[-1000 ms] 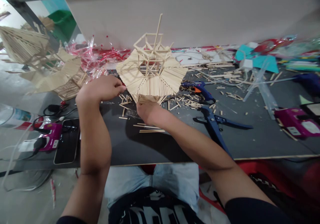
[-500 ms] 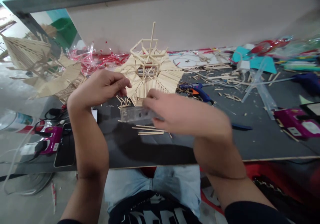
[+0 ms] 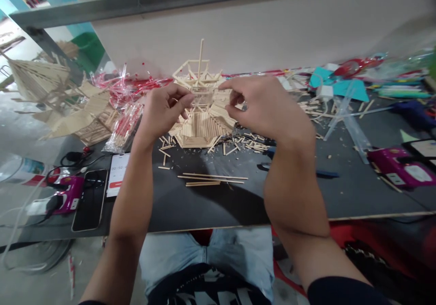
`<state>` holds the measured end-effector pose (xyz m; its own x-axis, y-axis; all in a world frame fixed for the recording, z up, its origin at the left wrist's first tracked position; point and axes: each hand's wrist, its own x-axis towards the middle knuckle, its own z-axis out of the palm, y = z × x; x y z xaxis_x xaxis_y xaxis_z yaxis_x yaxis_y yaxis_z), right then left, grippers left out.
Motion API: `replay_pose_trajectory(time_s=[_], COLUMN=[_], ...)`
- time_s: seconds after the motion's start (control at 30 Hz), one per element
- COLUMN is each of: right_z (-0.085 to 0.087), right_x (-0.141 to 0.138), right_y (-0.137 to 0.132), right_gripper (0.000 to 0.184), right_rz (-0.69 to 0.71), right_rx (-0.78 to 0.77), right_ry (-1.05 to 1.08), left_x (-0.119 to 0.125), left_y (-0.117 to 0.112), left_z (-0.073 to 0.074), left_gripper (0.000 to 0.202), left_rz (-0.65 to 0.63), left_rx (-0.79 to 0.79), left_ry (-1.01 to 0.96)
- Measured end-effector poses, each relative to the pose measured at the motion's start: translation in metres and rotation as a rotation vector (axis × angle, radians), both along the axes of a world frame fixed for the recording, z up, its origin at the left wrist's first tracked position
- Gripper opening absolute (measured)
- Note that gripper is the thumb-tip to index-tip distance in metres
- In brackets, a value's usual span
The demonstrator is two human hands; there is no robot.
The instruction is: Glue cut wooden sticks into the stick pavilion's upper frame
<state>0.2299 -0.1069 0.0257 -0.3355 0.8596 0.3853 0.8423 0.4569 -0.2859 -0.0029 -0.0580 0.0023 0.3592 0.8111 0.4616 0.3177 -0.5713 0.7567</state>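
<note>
Sticks glued into a small roofed model [image 3: 200,118] stand at the far middle of the dark table [image 3: 340,191], with a single upright stick rising from the top. Both hands are raised in front of it. The left hand [image 3: 166,109] has its fingertips drawn together as if pinching something thin between the two hands, too blurred to name; the right hand [image 3: 262,107] is curled the same way, thumb meeting forefinger. Loose long sticks [image 3: 211,179] lie on the table near the person, well apart from the hands. Clear packets with red print [image 3: 124,123], holding more sticks, lie to the left of the model. A phone [image 3: 89,199] rests at the near left edge.
</note>
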Motion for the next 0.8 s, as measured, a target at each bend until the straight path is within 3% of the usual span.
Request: replay_pose_trajectory(time_s=[0.27, 0.8], right_z=[0.0042, -0.003], right_x=[0.0068, 0.0059], right_y=[0.0024, 0.0079], right_gripper=[0.021, 0.018], right_rz=[-0.038, -0.048], right_rx=[0.026, 0.048], right_ry=[0.044, 0.157], left_x=[0.0038, 0.0068], left_y=[0.003, 0.0021], left_z=[-0.0066, -0.0049], left_gripper=[0.009, 0.014], left_rz=[0.001, 0.095], left_rx=[-0.022, 0.0], left_ry=[0.04, 0.176])
